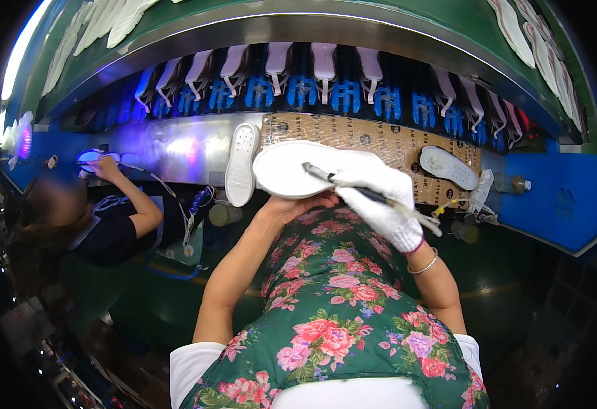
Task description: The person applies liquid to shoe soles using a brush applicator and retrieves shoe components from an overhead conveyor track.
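A white shoe sole (286, 161) lies tilted across my left hand (293, 206), which is bare and holds it from below. Most of those fingers are hidden under the sole. My right hand (388, 199), in a white knit glove, grips a slim brush (317, 172) with a dark handle. The brush tip rests at the sole's inner face, and a pale tube trails behind my grip. Left of the held sole, a second white sole (242, 163) with small round hollows lies on the bench. Another sole (448, 168), greyish inside, sits to the right.
Brown printed cardboard (380, 138) covers part of the metal bench (182, 146). Behind it, lilac shoe parts (323, 66) hang on blue holders under a green shelf. A bottle (513, 184) stands on a blue board at right. At left, a co-worker's hand (105, 166) holds a sole.
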### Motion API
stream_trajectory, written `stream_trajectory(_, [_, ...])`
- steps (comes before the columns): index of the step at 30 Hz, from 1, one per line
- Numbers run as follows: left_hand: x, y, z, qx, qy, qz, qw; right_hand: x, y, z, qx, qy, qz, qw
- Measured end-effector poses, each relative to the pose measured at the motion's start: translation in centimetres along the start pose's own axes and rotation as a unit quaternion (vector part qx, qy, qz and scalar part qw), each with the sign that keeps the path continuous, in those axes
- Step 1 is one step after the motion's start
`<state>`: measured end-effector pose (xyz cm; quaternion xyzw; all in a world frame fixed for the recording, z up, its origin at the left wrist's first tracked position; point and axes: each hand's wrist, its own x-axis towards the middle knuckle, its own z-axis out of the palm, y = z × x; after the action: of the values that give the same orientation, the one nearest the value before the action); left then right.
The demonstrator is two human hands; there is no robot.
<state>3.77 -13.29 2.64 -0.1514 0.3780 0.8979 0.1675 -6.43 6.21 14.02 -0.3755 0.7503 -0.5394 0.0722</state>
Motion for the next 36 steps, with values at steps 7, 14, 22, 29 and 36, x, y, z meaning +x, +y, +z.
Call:
stream_trajectory(7, [-2.1,1.9,4.1,-0.344,-0.083,0.118,0.928,-1.3,-3.0,0.8,0.053,0.048,-0.026,0.997])
stream_trajectory(14, [0.2,0.0,6.7,-0.352,-0.133,0.163,0.912,-0.8,-3.4,-0.3,0.033,0.083,-0.061,0.994])
stream_trajectory(22, [1.7,-1.0,8.6,-0.251,0.016,0.177,0.952,1.8,-4.5,-1.0,-0.048,0.109,-0.138,0.983])
stream_trajectory(29, [2.3,-4.2,7.9,-0.308,-0.061,0.114,0.943,1.9,-5.3,0.7,-0.101,0.152,-0.16,0.97])
stream_trajectory(36, [4.0,-4.4,7.0,-0.32,-0.013,0.179,0.93,0.7,-5.4,2.0,0.095,0.204,-0.001,0.974])
